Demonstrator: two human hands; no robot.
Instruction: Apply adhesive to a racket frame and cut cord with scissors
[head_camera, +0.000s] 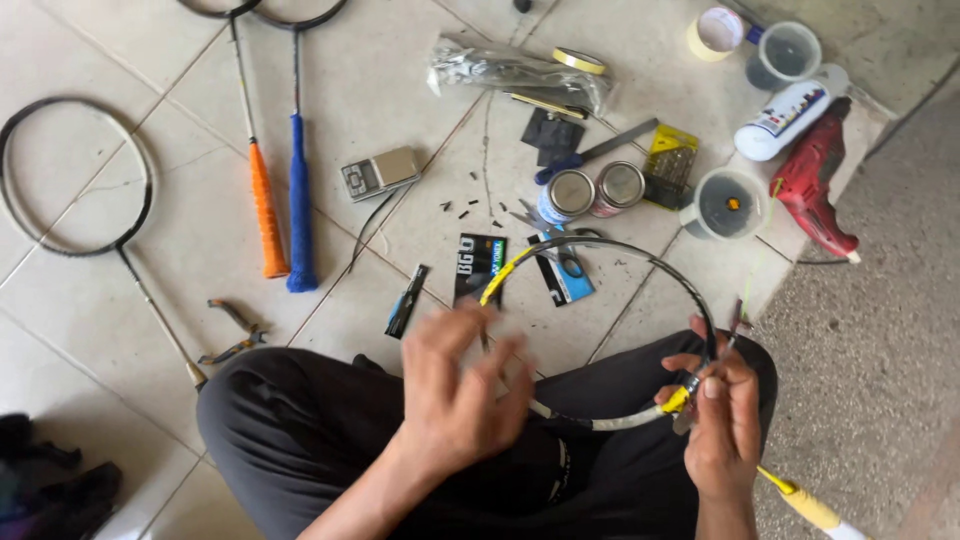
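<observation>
Right hand (722, 425), lower right: pinching unstrung badminton racket frame (640, 330) near its yellow-taped throat, frame resting over lap. Left hand (462, 395), centre bottom: blurred, fingers spread, holding nothing. Beyond, on tiled floor (140, 300): scissors (565, 258), two tins (595, 190). Risk: one-hand grip, so frame may twist or slip.

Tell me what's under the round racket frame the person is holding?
Under the racket frame lie scissors with blue handles and a blue packet on the tile floor. Lower down are the person's dark trousers. The left hand covers part of the frame.
</observation>
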